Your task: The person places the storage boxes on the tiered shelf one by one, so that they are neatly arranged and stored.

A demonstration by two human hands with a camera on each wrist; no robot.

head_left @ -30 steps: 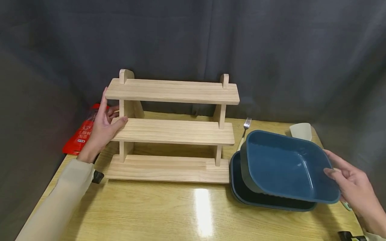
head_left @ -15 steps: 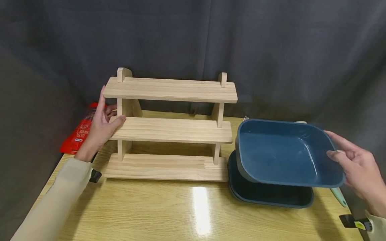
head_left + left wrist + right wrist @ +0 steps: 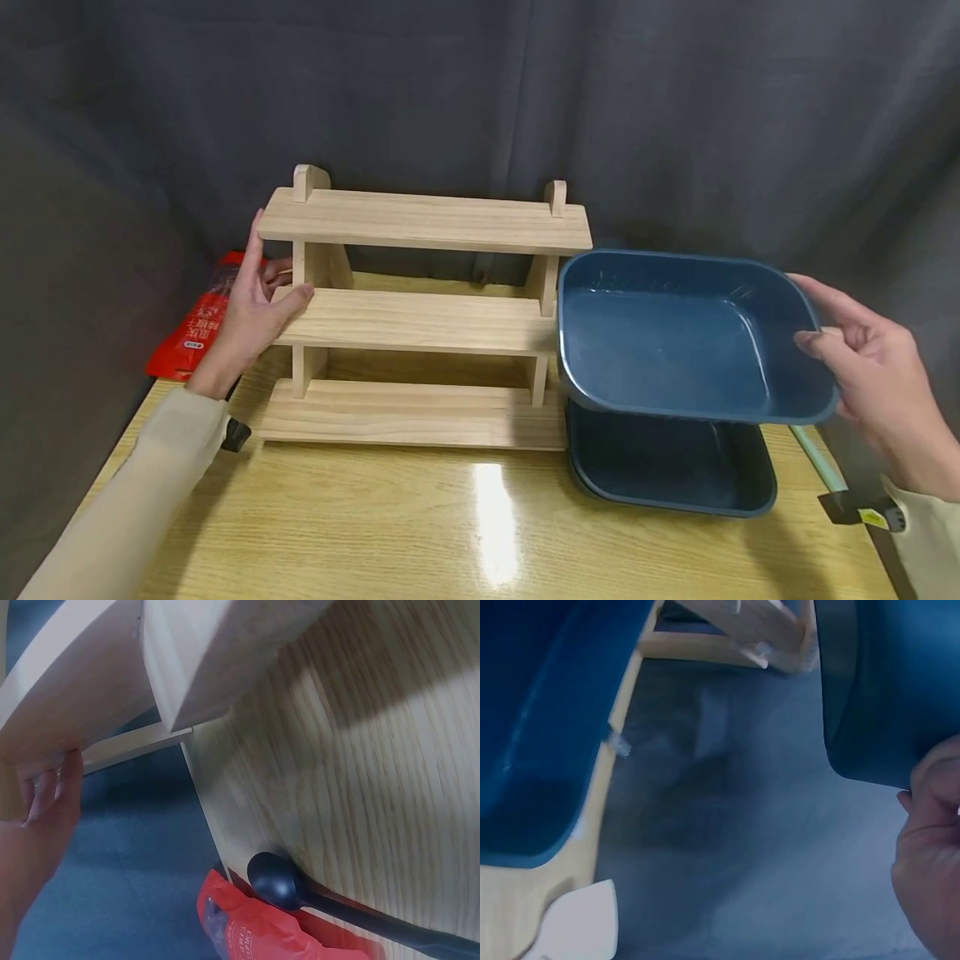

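In the head view my left hand (image 3: 258, 312) grips the left side of a three-tier wooden display shelf (image 3: 420, 321), thumb on the middle board. Its other fingers lie behind the side panel, as the left wrist view shows. On the right, my right hand (image 3: 877, 362) pinches the right rim of a dark blue rectangular plastic bin (image 3: 675, 346), thumb inside the wall. This bin is held up, its opening tilted toward the head camera, and its left end overlaps the shelf's right end. Below it, a similar blue bin (image 3: 667, 467) sits on the wooden table.
A red printed pouch (image 3: 198, 329) lies left of the shelf, with a black spoon (image 3: 274, 881) beside it. Right of the lower bin lies a pale green handle (image 3: 821, 462). A white flat-looking piece (image 3: 577, 922) shows near the table edge. Dark cloth (image 3: 450, 92) hangs behind.
My right hand has lifted the blue bin up and slightly left, uncovering more of the lower bin and hiding the fork behind it. My left hand keeps its grip on the shelf.
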